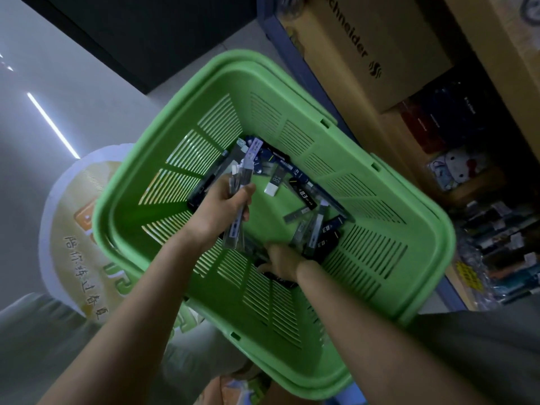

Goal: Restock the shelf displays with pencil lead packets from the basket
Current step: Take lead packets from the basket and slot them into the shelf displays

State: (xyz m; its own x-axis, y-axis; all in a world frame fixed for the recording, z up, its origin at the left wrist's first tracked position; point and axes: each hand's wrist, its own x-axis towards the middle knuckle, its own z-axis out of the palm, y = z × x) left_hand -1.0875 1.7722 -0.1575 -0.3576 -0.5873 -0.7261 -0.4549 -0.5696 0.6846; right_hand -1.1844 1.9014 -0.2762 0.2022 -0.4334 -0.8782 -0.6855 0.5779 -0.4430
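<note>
Pencil lead packets (pixel 304 197) lie scattered over the floor of the green basket (pixel 429 267), mostly toward its far side, in the head view. The left hand (pixel 225 200) curls its fingers round a fanned bundle of packets (pixel 235 229), held above the basket floor. The right hand (pixel 280 263) reaches down at a dark packet (pixel 277 277) by the near wall; whether its fingers have closed I cannot tell. The packets look light, thin, stiff and glossy, so a stack may well slide apart; pinching across the flat faces near the middle seems safest. Shelf stock (pixel 496 238) stands close on the right.
</note>
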